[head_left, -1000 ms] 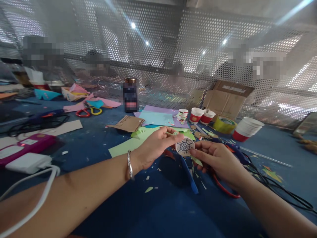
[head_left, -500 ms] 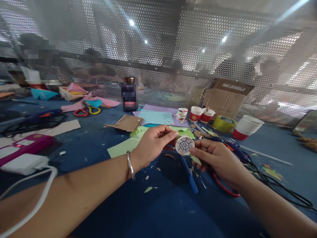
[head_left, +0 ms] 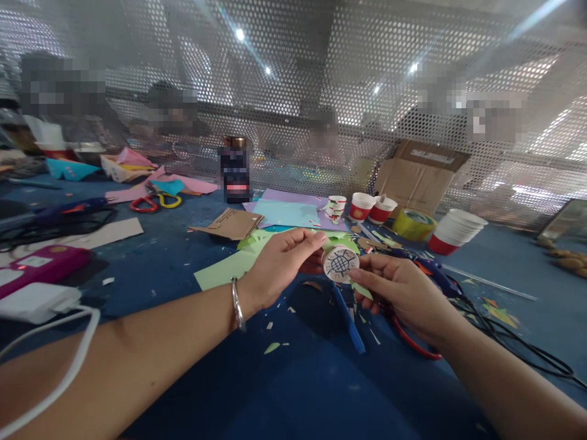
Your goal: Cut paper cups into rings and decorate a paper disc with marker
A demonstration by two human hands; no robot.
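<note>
Between my two hands is a paper cup piece [head_left: 341, 264], its round white face marked with a dark blue grid and lines. Green paper bits stick out at its edge; one green tab [head_left: 363, 292] shows by my right fingers. My left hand [head_left: 287, 263] pinches its upper left side with thumb and fingers. On its right side, my right hand [head_left: 397, 284] grips the rim with the thumb in front. Below it on the blue table lies a blue pen [head_left: 347, 318]. Red handles [head_left: 415, 339], partly hidden, curve out under my right hand.
Green paper [head_left: 224, 269], folded cardboard [head_left: 233, 223] and purple and blue sheets lie behind. Paper cups [head_left: 361, 206], yellow tape [head_left: 414, 225] and stacked cups [head_left: 458, 231] stand right. A glue gun [head_left: 435, 272] trails a black cord. Scissors [head_left: 156, 201] and a white charger [head_left: 41, 304] are left.
The whole view has shifted slightly. Both hands keep their hold on the paper cup piece, whose face appears turned a little.
</note>
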